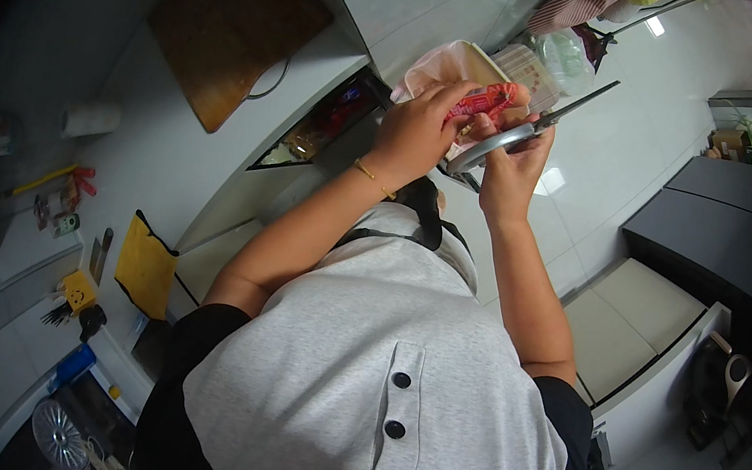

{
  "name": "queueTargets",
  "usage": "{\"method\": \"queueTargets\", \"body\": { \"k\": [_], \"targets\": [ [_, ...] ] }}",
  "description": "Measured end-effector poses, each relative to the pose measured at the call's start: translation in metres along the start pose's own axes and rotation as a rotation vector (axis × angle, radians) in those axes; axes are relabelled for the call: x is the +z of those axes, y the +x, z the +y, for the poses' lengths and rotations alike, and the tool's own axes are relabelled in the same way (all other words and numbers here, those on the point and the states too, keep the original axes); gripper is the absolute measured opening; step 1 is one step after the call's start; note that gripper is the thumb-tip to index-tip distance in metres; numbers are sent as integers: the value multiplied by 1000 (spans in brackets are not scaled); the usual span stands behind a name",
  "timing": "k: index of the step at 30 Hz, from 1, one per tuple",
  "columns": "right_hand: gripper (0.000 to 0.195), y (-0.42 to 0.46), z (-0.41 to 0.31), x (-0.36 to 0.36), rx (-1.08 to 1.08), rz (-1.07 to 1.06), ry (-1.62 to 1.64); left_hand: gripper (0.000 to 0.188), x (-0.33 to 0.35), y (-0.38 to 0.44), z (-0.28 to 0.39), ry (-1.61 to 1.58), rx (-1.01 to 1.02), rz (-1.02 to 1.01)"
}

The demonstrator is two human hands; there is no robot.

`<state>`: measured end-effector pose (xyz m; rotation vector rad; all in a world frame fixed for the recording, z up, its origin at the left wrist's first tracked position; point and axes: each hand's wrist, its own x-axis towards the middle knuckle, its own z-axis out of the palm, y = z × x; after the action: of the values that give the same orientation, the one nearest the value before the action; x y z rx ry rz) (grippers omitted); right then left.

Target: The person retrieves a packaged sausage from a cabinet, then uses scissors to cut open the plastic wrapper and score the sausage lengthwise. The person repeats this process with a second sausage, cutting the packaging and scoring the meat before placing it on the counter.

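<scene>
My left hand (415, 131) grips a sausage in a torn red plastic wrapper (483, 100). A pinkish end of the sausage (522, 95) sticks out past the wrapper. In my right hand (513, 172) is a pair of scissors with grey handles (494, 150). Their dark blades point away to the upper right, and whether they are parted is hard to tell. My right thumb is close to the wrapper's lower edge. Both hands are above a bin (489, 62) lined with a pale pink plastic bag (438, 65).
Beside the bin are a clear plastic container (528, 72) and a greenish plastic bag (567, 56). A wooden cutting board (239, 25) is on the left counter, with a paper roll (90, 119) and a yellow cloth (147, 266) nearby. Dark cabinets (721, 221) stand at the right.
</scene>
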<state>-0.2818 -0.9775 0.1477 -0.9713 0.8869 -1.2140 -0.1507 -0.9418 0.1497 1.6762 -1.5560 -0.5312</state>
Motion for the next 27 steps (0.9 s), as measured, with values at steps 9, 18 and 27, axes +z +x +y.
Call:
{"method": "queueTargets", "body": {
  "k": [9,18,27],
  "targets": [
    [44,5,12,-22,-113,-202,-493,36,18,15,-27,-1241,-553,-329],
    [44,3,13,-32,-3,-273,-141,45,7,15,-43,-1712,-626,-399],
    [36,15,5,-41,-5,-121,77,47,-3,2,-33,-1895,-596,-450]
  ]
}}
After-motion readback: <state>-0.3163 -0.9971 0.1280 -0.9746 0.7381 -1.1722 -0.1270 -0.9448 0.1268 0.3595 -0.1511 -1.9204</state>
